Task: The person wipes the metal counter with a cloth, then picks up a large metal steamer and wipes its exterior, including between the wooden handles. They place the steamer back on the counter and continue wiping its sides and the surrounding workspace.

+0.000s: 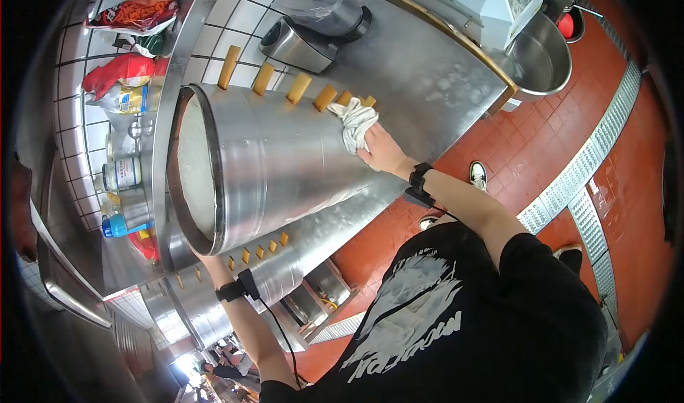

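A large steel drum [278,147] with a dark rim and a pale flat end [196,164] fills the middle of the head view. Short wooden tabs [298,88] stick out along one side of it. My right hand [385,150] is closed around a bunched white striped cloth [354,124] and presses it against the drum's side. My left hand [208,262] is at the drum's rim near the pale end; its fingers are hidden behind the drum.
A second steel drum [279,278] with wooden tabs stands beyond my left arm. A shelf holds jars [122,174] and packets [121,72]. An appliance [298,45] sits on the steel counter [420,68]. A big metal pot [541,54] is beside the red tiled floor [499,136].
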Action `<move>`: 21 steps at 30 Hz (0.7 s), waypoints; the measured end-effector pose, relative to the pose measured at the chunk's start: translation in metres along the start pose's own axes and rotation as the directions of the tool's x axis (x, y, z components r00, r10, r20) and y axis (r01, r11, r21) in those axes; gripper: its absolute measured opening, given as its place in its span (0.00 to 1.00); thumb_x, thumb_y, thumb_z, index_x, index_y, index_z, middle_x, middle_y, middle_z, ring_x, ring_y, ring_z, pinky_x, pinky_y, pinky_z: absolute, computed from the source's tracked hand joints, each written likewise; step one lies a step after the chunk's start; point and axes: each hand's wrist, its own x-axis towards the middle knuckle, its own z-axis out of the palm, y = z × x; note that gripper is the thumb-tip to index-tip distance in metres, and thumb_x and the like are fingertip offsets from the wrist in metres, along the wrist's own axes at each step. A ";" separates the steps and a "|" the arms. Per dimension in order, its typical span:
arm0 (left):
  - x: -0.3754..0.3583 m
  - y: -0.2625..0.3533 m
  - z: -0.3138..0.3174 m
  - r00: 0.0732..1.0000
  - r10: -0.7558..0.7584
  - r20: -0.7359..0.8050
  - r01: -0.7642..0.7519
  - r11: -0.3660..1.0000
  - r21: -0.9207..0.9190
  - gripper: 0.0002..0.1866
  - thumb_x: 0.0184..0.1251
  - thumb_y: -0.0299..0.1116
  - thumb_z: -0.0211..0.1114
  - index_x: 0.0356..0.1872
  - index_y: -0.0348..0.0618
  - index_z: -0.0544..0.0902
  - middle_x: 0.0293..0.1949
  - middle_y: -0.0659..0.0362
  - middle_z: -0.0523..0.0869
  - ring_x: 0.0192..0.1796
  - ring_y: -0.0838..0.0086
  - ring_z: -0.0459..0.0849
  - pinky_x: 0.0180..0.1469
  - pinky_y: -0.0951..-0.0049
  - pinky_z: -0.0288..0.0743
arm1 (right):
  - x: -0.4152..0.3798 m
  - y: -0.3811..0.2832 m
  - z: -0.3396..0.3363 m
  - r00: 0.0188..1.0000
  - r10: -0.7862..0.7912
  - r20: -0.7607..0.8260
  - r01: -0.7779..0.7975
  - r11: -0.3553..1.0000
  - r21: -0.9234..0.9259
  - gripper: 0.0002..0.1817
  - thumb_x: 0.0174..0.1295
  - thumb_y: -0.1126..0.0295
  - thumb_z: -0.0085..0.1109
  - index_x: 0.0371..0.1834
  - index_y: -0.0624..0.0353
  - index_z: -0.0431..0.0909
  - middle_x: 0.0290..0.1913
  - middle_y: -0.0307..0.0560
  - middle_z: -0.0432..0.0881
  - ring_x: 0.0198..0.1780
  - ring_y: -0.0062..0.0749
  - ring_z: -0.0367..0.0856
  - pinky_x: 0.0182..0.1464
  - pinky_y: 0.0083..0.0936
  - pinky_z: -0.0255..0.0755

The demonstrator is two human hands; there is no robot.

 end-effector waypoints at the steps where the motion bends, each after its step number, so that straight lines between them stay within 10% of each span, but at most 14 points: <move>1: 0.002 0.002 0.000 1.000 -0.013 0.006 0.013 1.000 -0.002 0.37 0.52 0.47 0.74 0.59 0.34 0.76 0.50 0.51 0.85 0.49 0.65 0.84 0.54 0.65 0.75 | -0.003 0.003 0.000 0.972 0.214 0.097 -0.220 0.974 0.054 0.29 0.57 0.65 0.60 0.59 0.70 0.68 0.62 0.66 0.70 0.63 0.63 0.67 0.65 0.47 0.64; 2: 0.002 0.005 0.001 1.000 -0.028 0.013 0.028 1.000 -0.004 0.36 0.53 0.46 0.73 0.60 0.34 0.75 0.51 0.52 0.84 0.50 0.65 0.83 0.54 0.66 0.75 | -0.006 0.004 -0.001 0.891 0.405 0.205 -0.428 0.900 0.084 0.27 0.57 0.66 0.59 0.58 0.70 0.68 0.62 0.67 0.70 0.62 0.64 0.68 0.64 0.48 0.65; 7: 0.002 0.014 0.003 0.996 -0.085 0.024 0.086 0.996 -0.037 0.32 0.60 0.42 0.68 0.62 0.34 0.73 0.55 0.54 0.82 0.54 0.67 0.81 0.58 0.67 0.71 | -0.004 0.032 0.008 0.932 0.355 -0.072 -0.354 0.935 0.028 0.17 0.58 0.67 0.57 0.46 0.68 0.73 0.52 0.70 0.76 0.56 0.58 0.74 0.57 0.49 0.68; 12: -0.012 0.032 -0.001 0.975 -0.217 0.043 0.221 0.967 -0.129 0.29 0.67 0.38 0.63 0.65 0.34 0.71 0.58 0.56 0.80 0.57 0.69 0.78 0.61 0.68 0.67 | 0.070 0.061 0.005 0.448 0.823 0.349 -0.877 0.328 0.351 0.18 0.64 0.62 0.56 0.34 0.73 0.77 0.28 0.48 0.81 0.27 0.33 0.83 0.22 0.34 0.72; 19: -0.020 0.124 -0.005 0.793 -0.591 0.148 0.557 0.605 -0.569 0.20 0.74 0.39 0.56 0.61 0.42 0.77 0.57 0.56 0.80 0.59 0.72 0.76 0.58 0.66 0.72 | 0.100 0.107 0.023 0.592 0.689 0.418 -0.806 0.499 0.318 0.26 0.62 0.62 0.57 0.58 0.69 0.69 0.40 0.54 0.81 0.37 0.38 0.82 0.29 0.38 0.74; 21: -0.032 0.104 -0.009 0.875 -0.476 0.084 0.463 0.778 -0.424 0.19 0.77 0.39 0.53 0.60 0.37 0.76 0.59 0.53 0.77 0.60 0.71 0.75 0.60 0.61 0.75 | 0.076 0.084 0.021 0.692 0.662 0.288 -0.722 0.627 0.293 0.24 0.61 0.63 0.56 0.56 0.69 0.71 0.43 0.61 0.82 0.44 0.58 0.82 0.46 0.42 0.76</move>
